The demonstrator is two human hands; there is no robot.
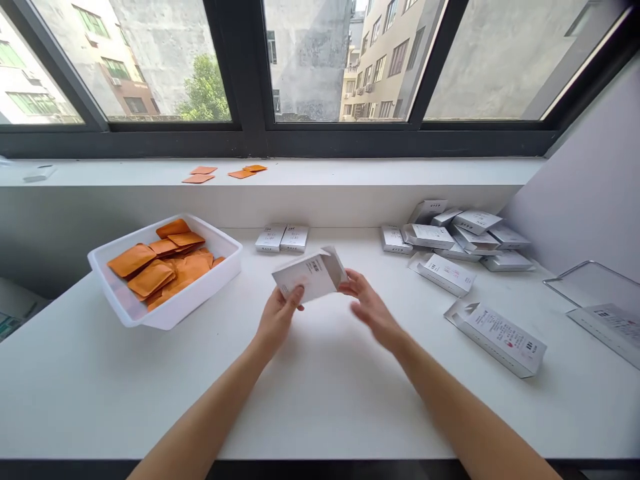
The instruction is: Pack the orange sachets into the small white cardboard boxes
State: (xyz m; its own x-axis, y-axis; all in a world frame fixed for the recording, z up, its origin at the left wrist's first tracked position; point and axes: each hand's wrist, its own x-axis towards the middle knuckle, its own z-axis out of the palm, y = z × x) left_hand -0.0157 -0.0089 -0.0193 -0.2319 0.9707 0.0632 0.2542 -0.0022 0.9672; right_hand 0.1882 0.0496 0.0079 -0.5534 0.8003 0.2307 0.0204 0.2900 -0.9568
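Observation:
My left hand [280,308] grips a small white printed carton [310,275], thumb on its front face, above the middle of the table. An end flap of this carton stands open on the right side. Beside that flap is my right hand [370,303], fingers parted and slightly blurred; its fingertips are at the carton's edge, and I cannot tell whether they touch it. To the left stands a white plastic bin [233,263] with many flat orange packets [187,272] inside. Two closed white cartons [295,238] lie side by side behind my hands.
A heap of white cartons [477,222] is at the back right, some with open flaps. Nearer lie an open-ended carton [500,339] and a wire stand [590,263] with another box. Several orange packets [243,173] rest on the window sill [350,172].

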